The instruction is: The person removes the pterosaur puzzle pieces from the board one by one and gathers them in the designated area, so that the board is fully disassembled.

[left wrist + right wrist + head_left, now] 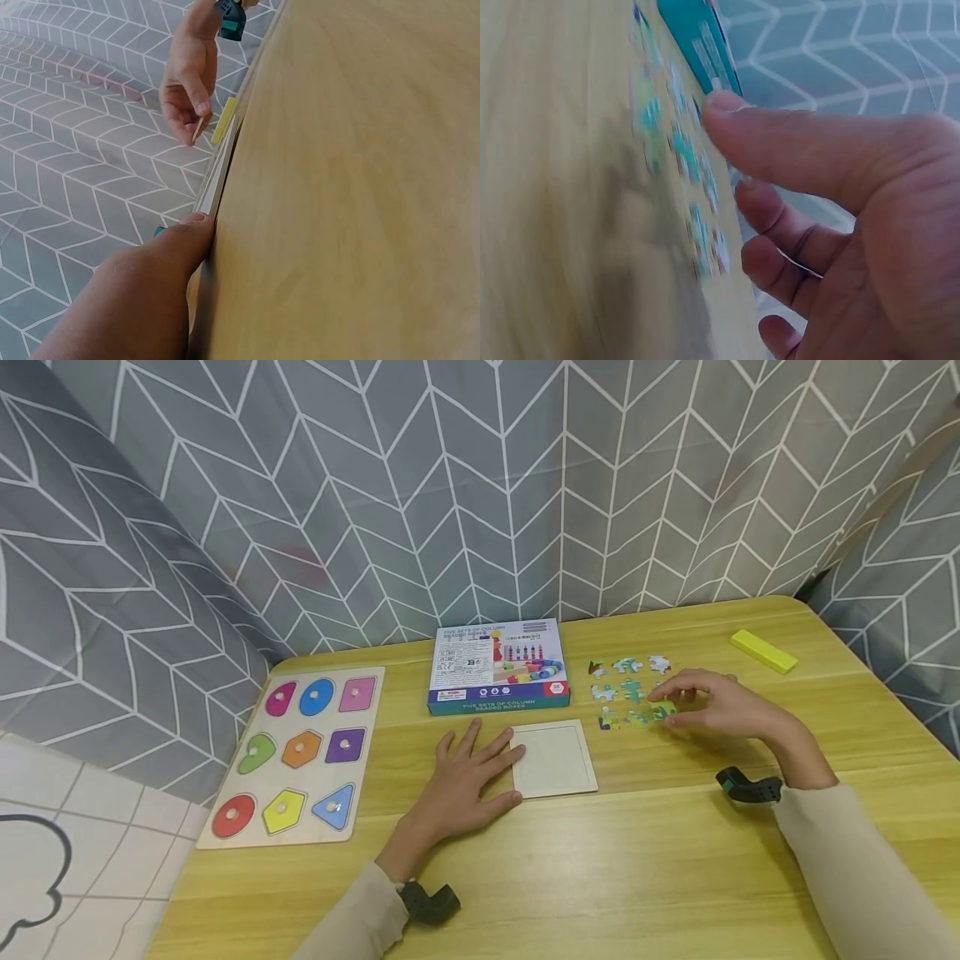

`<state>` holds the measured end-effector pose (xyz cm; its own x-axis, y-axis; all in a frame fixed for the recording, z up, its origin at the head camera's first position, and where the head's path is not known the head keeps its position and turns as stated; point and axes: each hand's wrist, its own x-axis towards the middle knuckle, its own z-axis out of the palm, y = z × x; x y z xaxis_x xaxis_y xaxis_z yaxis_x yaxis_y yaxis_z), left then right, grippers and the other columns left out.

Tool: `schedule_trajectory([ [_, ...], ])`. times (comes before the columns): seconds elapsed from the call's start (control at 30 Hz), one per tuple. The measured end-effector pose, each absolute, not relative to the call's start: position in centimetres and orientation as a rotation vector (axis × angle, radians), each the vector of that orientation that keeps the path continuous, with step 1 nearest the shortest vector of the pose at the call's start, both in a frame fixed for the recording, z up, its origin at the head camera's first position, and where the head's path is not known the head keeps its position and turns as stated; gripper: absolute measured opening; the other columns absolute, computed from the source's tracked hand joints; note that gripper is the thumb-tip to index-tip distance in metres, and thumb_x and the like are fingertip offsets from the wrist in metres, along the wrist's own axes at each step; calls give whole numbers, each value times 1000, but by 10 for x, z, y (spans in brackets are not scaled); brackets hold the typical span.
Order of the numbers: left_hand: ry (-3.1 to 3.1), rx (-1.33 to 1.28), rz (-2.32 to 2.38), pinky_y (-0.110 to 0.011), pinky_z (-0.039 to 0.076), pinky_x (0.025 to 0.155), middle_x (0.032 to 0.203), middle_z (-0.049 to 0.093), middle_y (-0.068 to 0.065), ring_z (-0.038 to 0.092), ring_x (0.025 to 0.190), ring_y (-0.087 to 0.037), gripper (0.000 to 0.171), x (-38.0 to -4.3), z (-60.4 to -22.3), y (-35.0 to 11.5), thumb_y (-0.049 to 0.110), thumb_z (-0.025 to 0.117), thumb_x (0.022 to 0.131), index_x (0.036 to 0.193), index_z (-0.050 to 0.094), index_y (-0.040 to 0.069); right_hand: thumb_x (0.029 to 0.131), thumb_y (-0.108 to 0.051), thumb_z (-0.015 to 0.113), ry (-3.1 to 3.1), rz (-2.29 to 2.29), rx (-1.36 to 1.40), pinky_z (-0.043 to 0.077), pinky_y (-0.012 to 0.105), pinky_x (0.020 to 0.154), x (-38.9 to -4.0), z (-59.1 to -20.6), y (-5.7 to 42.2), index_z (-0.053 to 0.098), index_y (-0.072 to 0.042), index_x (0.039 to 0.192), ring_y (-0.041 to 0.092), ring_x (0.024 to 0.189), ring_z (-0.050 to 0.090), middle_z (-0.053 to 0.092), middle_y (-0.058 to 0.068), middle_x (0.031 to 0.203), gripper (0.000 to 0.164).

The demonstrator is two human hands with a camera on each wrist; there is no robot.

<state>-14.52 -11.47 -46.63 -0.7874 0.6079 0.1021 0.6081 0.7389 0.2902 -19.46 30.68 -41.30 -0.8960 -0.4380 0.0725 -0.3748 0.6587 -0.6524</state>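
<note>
My left hand lies with fingers spread, its fingertips resting on the left side of a square, pale wooden puzzle tray. To the right, my right hand hovers over several loose jigsaw pieces printed in green, white and blue. Between its thumb and finger it pinches a thin jigsaw piece, seen edge-on in the left wrist view. The right wrist view shows the thumb above the curled fingers, with the blurred loose pieces beyond; the pinched piece is not clear there.
Behind the tray lies a beaded-box toy carton. A shape-peg board with colourful knobbed shapes is on the left. A yellow block sits at the back right. Patterned grey curtain hangs along the table's far edge.
</note>
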Motion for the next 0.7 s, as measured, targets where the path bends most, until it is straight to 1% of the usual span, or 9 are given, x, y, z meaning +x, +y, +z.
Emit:
schedule_trajectory([
  [0.17, -2924, -1024, -488, -68, 9, 120, 168, 27, 13, 11, 159, -39, 65, -145, -466, -115, 64, 47, 98, 157, 37, 40, 87, -18, 82, 2808, -967, -593, 44, 25, 78, -195, -411, 324, 75, -17, 118, 11, 88, 51, 71, 1, 112, 32],
  [0.3, -2925, -1023, -484, -67, 9, 120, 168, 27, 13, 11, 159, -39, 65, -145, -466, -116, 64, 47, 98, 157, 36, 41, 87, -19, 82, 2788, -930, -528, 48, 23, 83, -195, -408, 328, 75, -17, 118, 5, 97, 58, 72, 5, 118, 32],
  [0.4, -2930, -1022, -481, -67, 9, 120, 168, 26, 14, 11, 159, -39, 65, -145, -466, -116, 65, 46, 98, 157, 36, 41, 86, -20, 83, 2776, -887, -489, 52, 28, 89, -196, -409, 329, 76, -18, 116, 10, 106, 63, 72, 5, 120, 30],
  [0.47, -2927, -1025, -487, -67, 9, 120, 168, 26, 14, 11, 159, -39, 65, -145, -466, -116, 65, 47, 98, 157, 36, 41, 86, -21, 83, 2766, -872, -483, 44, 35, 98, -197, -410, 328, 76, -19, 114, 18, 109, 65, 72, 6, 120, 29],
  [0.5, -2926, -1026, -488, -67, 9, 120, 168, 26, 14, 11, 159, -39, 65, -145, -465, -116, 65, 47, 98, 157, 36, 41, 85, -21, 83, 2760, -870, -489, 38, 42, 102, -197, -410, 327, 76, -19, 113, 22, 110, 65, 72, 7, 120, 29],
  [0.53, -2926, -1027, -491, -67, 9, 120, 168, 26, 14, 11, 159, -39, 65, -145, -465, -115, 65, 47, 98, 157, 37, 41, 85, -21, 83, 2758, -866, -496, 31, 49, 102, -198, -411, 327, 76, -19, 113, 26, 111, 65, 72, 8, 120, 28],
  [0.57, -2925, -1028, -493, -67, 9, 120, 168, 26, 14, 11, 159, -39, 65, -145, -465, -115, 65, 47, 98, 157, 37, 41, 85, -21, 83, 2757, -864, -501, 26, 52, 98, -198, -412, 326, 77, -19, 112, 30, 112, 64, 72, 9, 119, 28],
  [0.63, -2925, -1028, -494, -68, 9, 120, 168, 26, 14, 11, 159, -39, 65, -145, -465, -115, 65, 47, 98, 157, 37, 40, 85, -23, 84, 2759, -853, -511, 20, 51, 89, -199, -414, 326, 77, -18, 111, 34, 111, 63, 72, 11, 120, 28],
  [0.7, -2927, -1028, -494, -68, 8, 120, 168, 26, 14, 11, 159, -39, 65, -146, -464, -115, 65, 46, 98, 157, 37, 40, 85, -23, 84, 2765, -840, -514, 19, 49, 87, -199, -415, 326, 77, -18, 111, 35, 111, 63, 72, 12, 121, 28],
])
